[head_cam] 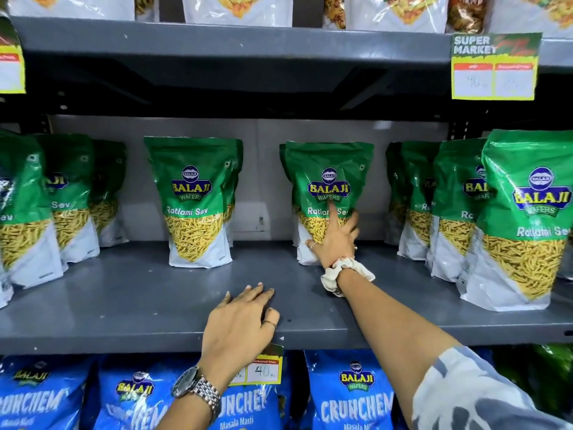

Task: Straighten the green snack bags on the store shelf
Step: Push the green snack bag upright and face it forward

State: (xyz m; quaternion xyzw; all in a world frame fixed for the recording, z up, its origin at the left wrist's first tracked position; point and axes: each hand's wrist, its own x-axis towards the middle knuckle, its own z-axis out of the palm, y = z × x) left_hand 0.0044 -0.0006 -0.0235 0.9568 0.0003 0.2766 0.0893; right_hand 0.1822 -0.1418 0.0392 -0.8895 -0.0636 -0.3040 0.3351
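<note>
Green Balaji snack bags stand upright in rows on a grey shelf (130,293). My right hand (336,240) reaches deep into the shelf and lies flat against the lower front of the middle-right bag (328,178), index finger pointing up, fingers spread. To its left a second green bag (195,200) stands alone and untouched. My left hand (240,321) rests palm down on the shelf's front edge, fingers apart, holding nothing. More green bags stand in a row at the left (66,197) and at the right (527,218).
Blue Crunchem bags (352,395) fill the shelf below, with a yellow price tag (263,369) on the shelf lip. A Super Market price label (494,66) hangs from the upper shelf, which holds white snack bags (237,9).
</note>
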